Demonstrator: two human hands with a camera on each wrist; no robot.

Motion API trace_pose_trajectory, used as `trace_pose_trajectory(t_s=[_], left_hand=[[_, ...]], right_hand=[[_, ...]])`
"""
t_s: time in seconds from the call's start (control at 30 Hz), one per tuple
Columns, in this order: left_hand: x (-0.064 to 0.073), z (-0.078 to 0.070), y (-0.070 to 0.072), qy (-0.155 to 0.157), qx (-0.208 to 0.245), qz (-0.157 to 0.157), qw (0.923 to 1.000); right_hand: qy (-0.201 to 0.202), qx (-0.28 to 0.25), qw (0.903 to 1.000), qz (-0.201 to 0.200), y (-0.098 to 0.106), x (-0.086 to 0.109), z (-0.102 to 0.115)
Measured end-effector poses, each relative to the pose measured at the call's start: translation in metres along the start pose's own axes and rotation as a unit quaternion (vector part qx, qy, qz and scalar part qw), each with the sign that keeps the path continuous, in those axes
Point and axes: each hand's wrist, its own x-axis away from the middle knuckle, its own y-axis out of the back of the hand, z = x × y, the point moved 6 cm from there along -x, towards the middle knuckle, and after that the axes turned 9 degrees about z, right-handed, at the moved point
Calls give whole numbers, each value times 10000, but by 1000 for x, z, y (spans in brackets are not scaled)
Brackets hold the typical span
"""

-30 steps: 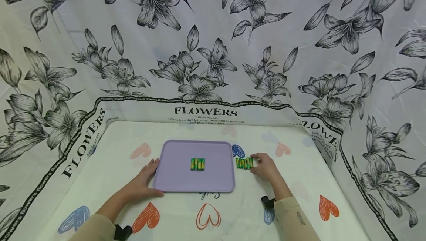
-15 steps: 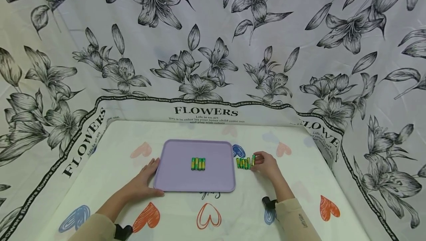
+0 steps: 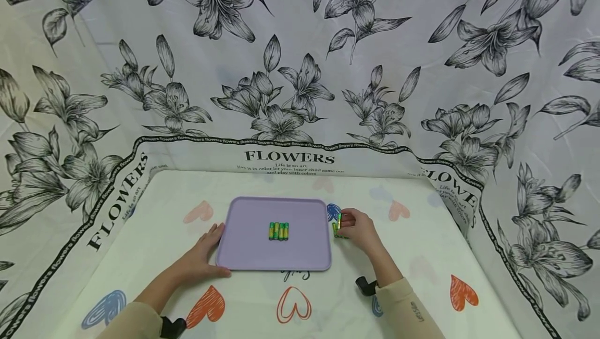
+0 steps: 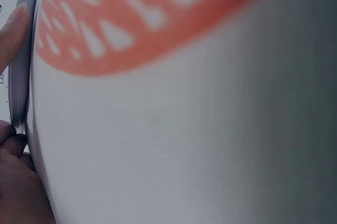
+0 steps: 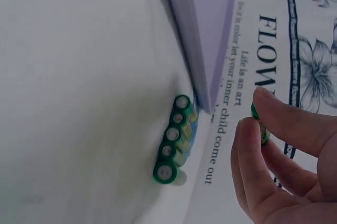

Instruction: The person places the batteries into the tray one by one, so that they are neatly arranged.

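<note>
What appears to be in hand is the transfer of one more battery to the tray [image 3: 304,253]. The held battery [image 3: 339,221] is pinched between thumb and fingers of the right hand [image 3: 360,228], above the cloth-covered counter [image 3: 337,302] just beyond the tray's right rim. Four batteries [image 3: 281,231] are laid side by side near the tray's middle. The tray itself is steadied, it seems, by the left hand [image 3: 204,254], which is spread around the near left corner and not clenched. The two hands are kept well apart, with the tray between them. For the next move, a short carry leftward over the rim seems called for, with the battery laid parallel to the four and released without nudging them.

In the head view, the row of five batteries [image 5: 172,134] is mostly covered by the right hand; by the right wrist view all five end faces are shown, close by the tray's corner, and the pinch is seen plainly. There, only one battery's end on the tray is caught. In the left wrist view, the tray's edge is shown with a thumb against it, beside a red heart print [image 4: 95,29], but no battery.
</note>
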Motion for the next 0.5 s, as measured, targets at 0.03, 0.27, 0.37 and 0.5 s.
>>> trace_pose_trajectory(t_s=[0.03,0.27,0.37,0.5], left_hand=[[0,0,0,-5,-3,-4,10000],[1,-1,1,10,7,-10,10000],[1,0,0,26,-6,1,10000],[1,0,0,-35,-1,-21,10000]], right_hand=[[27,4,10000,16,-3,0,2],[202,-23,9997,162,-22,-3,17],[252,16,9994,243,-31,-4,23],[384,122,9985,378,-44,-5,33]])
